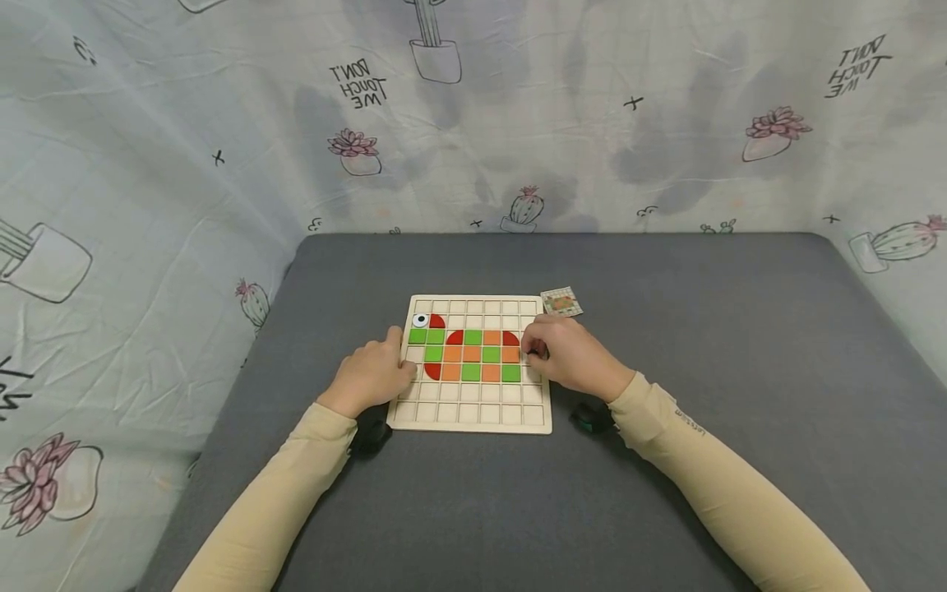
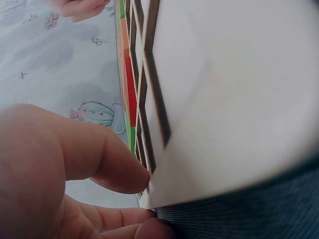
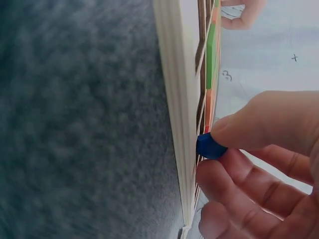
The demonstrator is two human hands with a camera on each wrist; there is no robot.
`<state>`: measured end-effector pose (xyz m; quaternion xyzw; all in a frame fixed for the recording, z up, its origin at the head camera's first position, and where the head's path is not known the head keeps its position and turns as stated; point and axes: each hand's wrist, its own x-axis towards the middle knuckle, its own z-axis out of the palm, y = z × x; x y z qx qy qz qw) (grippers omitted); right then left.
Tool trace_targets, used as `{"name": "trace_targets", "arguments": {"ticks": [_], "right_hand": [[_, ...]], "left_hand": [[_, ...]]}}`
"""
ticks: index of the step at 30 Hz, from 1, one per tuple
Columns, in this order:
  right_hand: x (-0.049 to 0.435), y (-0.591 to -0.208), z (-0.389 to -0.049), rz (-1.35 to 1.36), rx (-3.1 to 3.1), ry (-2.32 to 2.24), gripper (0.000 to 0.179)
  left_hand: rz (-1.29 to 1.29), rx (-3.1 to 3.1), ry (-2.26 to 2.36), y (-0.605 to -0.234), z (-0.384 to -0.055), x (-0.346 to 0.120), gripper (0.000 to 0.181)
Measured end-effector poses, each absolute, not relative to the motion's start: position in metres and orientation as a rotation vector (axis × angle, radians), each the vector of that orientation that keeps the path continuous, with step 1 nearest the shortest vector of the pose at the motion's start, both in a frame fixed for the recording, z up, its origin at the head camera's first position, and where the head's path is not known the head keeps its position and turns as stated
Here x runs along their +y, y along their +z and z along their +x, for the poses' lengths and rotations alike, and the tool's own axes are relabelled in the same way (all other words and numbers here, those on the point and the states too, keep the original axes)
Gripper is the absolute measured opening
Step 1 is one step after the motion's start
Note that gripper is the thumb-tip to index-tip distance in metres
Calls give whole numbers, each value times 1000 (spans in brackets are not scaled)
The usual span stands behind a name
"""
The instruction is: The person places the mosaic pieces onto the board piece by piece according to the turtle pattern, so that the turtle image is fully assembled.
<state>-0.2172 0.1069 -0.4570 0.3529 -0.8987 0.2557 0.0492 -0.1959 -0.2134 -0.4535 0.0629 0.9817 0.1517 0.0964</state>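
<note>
A wooden grid board [image 1: 473, 415] lies on the table, with red, green and orange tiles and one eye tile [image 1: 421, 320] in its squares. My left hand [image 1: 372, 376] holds the board by its left edge. In the left wrist view, the thumb [image 2: 122, 167] lies at the rim, with the other fingers low beside it. Over the board's right side, my right hand [image 1: 573, 353] pinches a small blue tile [image 3: 210, 146] between thumb and fingers. That tile is close over the grid in the right wrist view and hidden by the hand in the head view.
A small printed card [image 1: 561, 302] with a coloured grid picture lies at the board's upper right corner. The grey table [image 1: 473, 510] backs onto a hanging cloth [image 1: 473, 123] with plant drawings. Dark wrist devices [image 1: 592, 418] sit under both wrists.
</note>
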Motion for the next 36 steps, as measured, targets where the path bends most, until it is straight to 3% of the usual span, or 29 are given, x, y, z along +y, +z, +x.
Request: {"name": "trace_targets", "arguments": {"ticks": [36], "right_hand": [[109,-456,-218,938,-2841,739,13]], "left_hand": [[177,2900,458,-450,-197,-211,35]]}}
